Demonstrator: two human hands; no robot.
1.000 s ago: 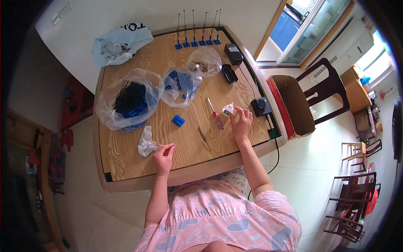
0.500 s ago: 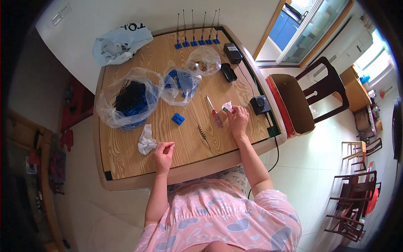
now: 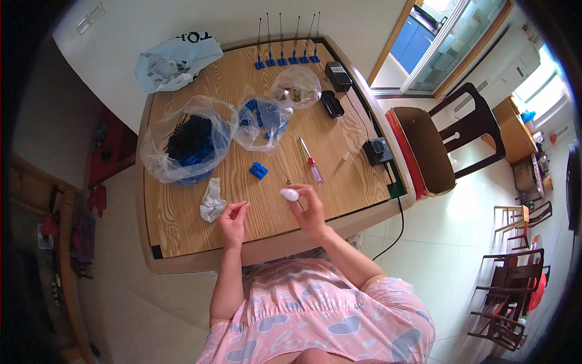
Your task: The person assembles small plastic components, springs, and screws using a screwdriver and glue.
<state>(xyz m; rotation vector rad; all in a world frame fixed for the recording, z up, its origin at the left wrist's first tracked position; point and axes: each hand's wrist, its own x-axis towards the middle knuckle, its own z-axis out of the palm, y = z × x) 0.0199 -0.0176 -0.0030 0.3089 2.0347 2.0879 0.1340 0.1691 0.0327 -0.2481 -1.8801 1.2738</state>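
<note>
My right hand [image 3: 310,213] is closed round a small white bottle [image 3: 290,195] with a rounded end, held over the table's near middle. Under that hand lies a thin rod with a black coil [image 3: 284,173], mostly covered by the fingers. My left hand [image 3: 232,223] is pinched shut above the near left of the table; a tiny dark thing may show at its fingertips, too small to name. Beside it rests a crumpled white cloth [image 3: 212,201]. Farther in sits a blue plastic block [image 3: 259,170]. A screwdriver [image 3: 313,167] with a clear red handle lies to the right.
Clear bags hold black-and-blue parts [image 3: 193,142], blue pieces [image 3: 260,118] and small brass-coloured bits [image 3: 294,94]. Several coiled rods on blue bases [image 3: 282,61] stand along the far edge. At right are a small pale cap-like piece [image 3: 345,156], a black corded box [image 3: 377,151] and a black case [image 3: 331,104].
My right hand has moved left and nearer with the white bottle, from the right side to over the coiled rod. A small pale piece now shows on the table there. My left hand barely shifted.
</note>
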